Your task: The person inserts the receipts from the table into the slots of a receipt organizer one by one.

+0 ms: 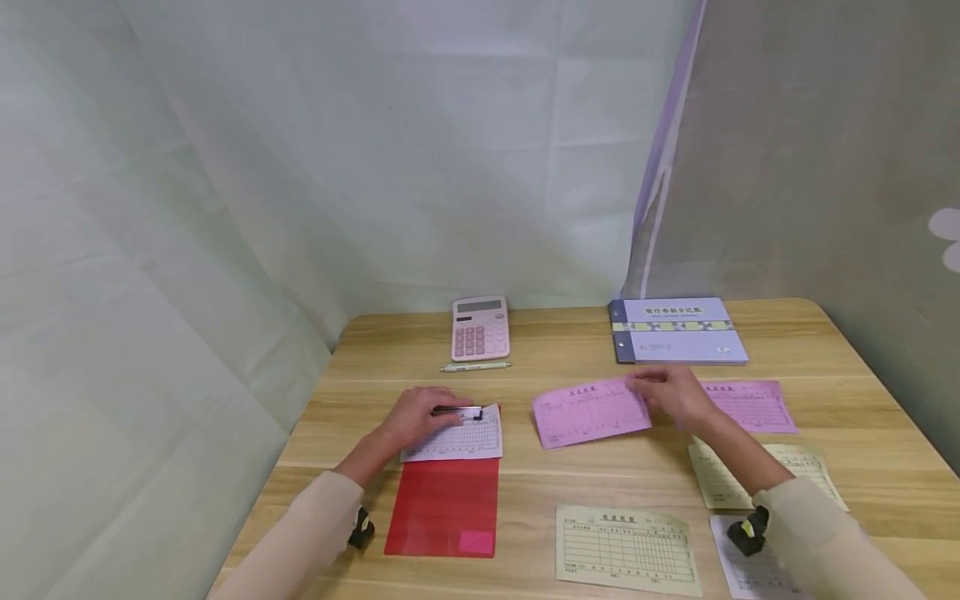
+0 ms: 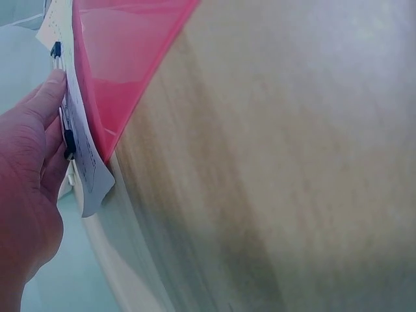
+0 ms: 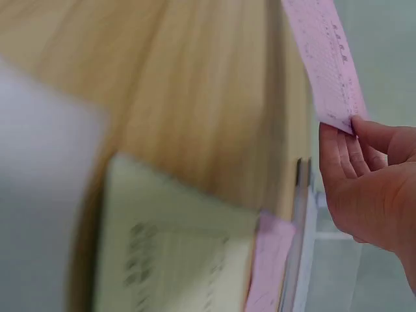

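Observation:
At the left of the table lies a red clipboard (image 1: 442, 500) with a white printed slip (image 1: 468, 440) under its top end. My left hand (image 1: 423, 414) pinches the metal clip (image 1: 459, 409) there; the left wrist view shows the thumb (image 2: 51, 94) pressed on the clip's wire. In my right hand (image 1: 672, 393) a pink printed slip (image 1: 588, 412) is pinched by one corner, between thumb and fingers, raised over the middle of the table. The right wrist view has this slip (image 3: 328, 65) stretching away from the fingertips.
Behind stand a pink calculator (image 1: 481, 329), a pen (image 1: 476, 367) and a blue-white account book (image 1: 678, 342). Another pink slip (image 1: 757, 407), a yellow-green slip (image 1: 798, 467) and a white slip (image 1: 738, 554) lie under or beside the right arm. A second yellow-green slip (image 1: 626, 550) lies in front.

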The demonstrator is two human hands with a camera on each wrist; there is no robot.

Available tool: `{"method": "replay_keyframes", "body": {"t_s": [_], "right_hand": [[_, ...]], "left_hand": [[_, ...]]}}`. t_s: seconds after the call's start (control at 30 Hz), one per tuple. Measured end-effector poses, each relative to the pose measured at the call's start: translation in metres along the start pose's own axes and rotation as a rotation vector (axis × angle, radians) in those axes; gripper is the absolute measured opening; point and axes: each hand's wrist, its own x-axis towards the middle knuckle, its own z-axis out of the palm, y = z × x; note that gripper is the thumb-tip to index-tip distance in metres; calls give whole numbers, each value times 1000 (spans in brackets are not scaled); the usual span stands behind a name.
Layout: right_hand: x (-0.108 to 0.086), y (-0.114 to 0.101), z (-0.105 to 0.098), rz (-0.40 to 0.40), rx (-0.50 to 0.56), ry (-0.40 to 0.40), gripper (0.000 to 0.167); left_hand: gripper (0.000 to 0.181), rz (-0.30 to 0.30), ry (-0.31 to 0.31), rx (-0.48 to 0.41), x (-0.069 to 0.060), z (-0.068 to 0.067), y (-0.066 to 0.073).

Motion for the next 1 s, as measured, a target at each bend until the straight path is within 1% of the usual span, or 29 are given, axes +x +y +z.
{"method": "replay_keyframes", "body": {"t_s": [0.1, 0.23, 0.37, 0.4, 0.5, 0.63, 0.73, 0.8, 0.87, 0.93, 1.0], "right_hand": [[4, -9, 6, 8, 59, -18, 35], [8, -22, 22, 46, 165, -75, 36], [8, -29, 47, 71, 269, -162, 33], [7, -29, 54, 75, 283, -184, 32], [6, -30, 76, 101, 297, -217, 27], [5, -30, 102, 128, 272, -231, 25], [5, -32, 115, 111, 196, -224, 24], [5, -33, 120, 77, 119, -209, 22], [5, -35, 124, 26, 39, -183, 18], [5, -36, 127, -8, -20, -155, 13], [6, -38, 130, -33, -51, -133, 11]], "left_hand": [[35, 18, 2, 18, 0, 0, -1], [34, 30, 7, 25, 1, 0, -2], [33, 32, 6, 11, 1, 0, -3], [32, 35, 6, 9, 1, 0, -3], [33, 37, 6, 1, 1, -1, -3], [34, 31, 3, 1, 1, -1, -2], [35, 22, -3, 8, 0, -1, 0], [35, 17, -5, 11, 0, -1, 0], [35, 11, -7, 10, 0, 0, 0], [35, 0, -11, 6, 0, 0, 0], [36, -5, -15, 4, 0, 0, 0]]}}
